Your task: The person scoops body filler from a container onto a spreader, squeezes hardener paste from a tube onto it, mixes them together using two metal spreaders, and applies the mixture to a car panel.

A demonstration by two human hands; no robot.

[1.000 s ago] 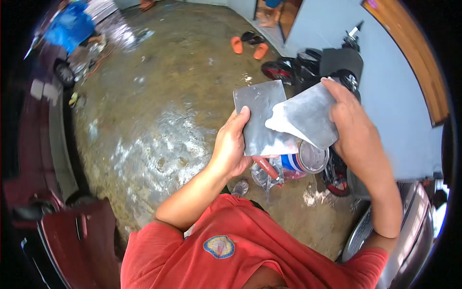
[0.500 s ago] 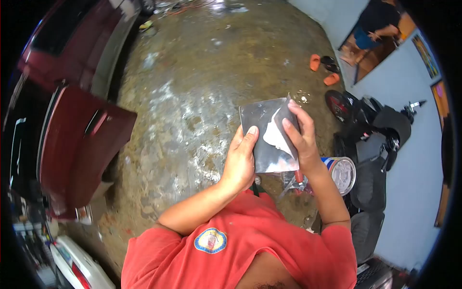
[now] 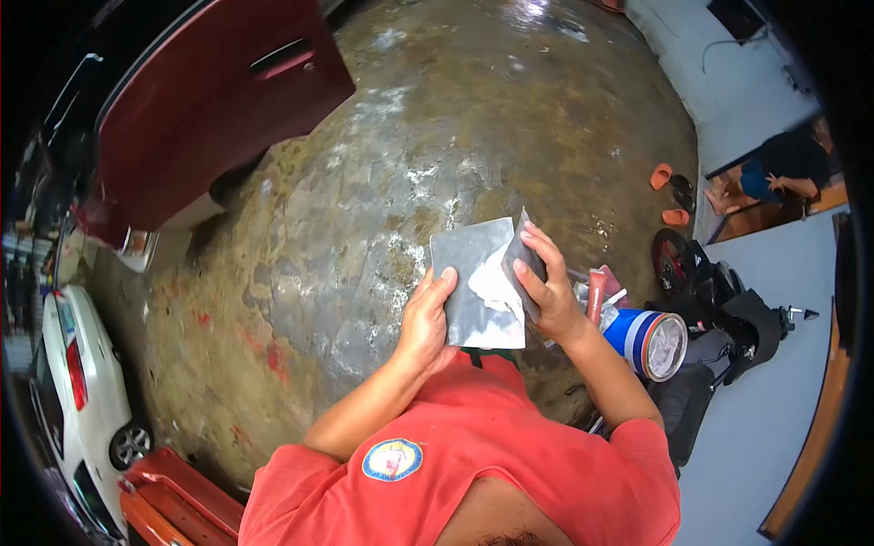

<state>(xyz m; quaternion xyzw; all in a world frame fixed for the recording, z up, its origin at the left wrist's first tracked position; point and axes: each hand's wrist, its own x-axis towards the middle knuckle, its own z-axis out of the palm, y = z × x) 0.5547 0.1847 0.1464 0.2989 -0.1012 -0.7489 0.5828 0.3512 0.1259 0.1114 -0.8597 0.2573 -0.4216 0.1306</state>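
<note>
My left hand [image 3: 427, 314] grips a flat grey plate [image 3: 452, 273] by its left edge, thumb on top. White paste [image 3: 492, 284] lies smeared over the plate's middle and lower right. In my right hand [image 3: 553, 287] is a thin dark grey flat spreader [image 3: 525, 266], tilted upright, its face toward the paste. The spreader stands at the plate's right side, with paste along its left edge. Just right of my right hand is a red tube [image 3: 595, 296], beside a blue-and-white can [image 3: 637, 341].
A dark red car door [image 3: 218, 100] juts in at upper left. A white car [image 3: 86, 373] and an orange-red panel [image 3: 177, 500] are at lower left. A motorcycle [image 3: 728, 318] stands by the right wall. Another person [image 3: 787, 173] is in the doorway near orange slippers [image 3: 675, 217].
My view has swung left, bringing the white car and orange-red panel into sight. The spreader has moved across the plate, and the paste is spread into a different shape.
</note>
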